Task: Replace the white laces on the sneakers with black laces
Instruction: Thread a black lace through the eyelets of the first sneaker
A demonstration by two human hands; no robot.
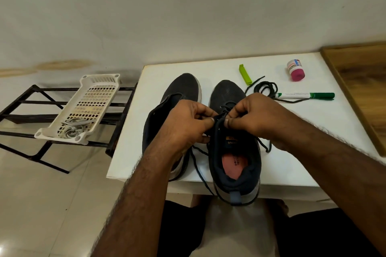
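The right sneaker (234,152) sits at the near edge of the white table (313,127), heel toward the person, toe and long axis pointing away. Both hands meet over its eyelets: the left hand (188,123) and right hand (257,117) each pinch the black lace (198,165), seemingly mid-threading, though the fingers hide which eyelet. Next comes pulling both ends even and crossing upward. The left sneaker (181,92) lies parallel beside it; a spare black lace (266,88) is coiled beyond.

Dim, soft light — wide-angle distortion
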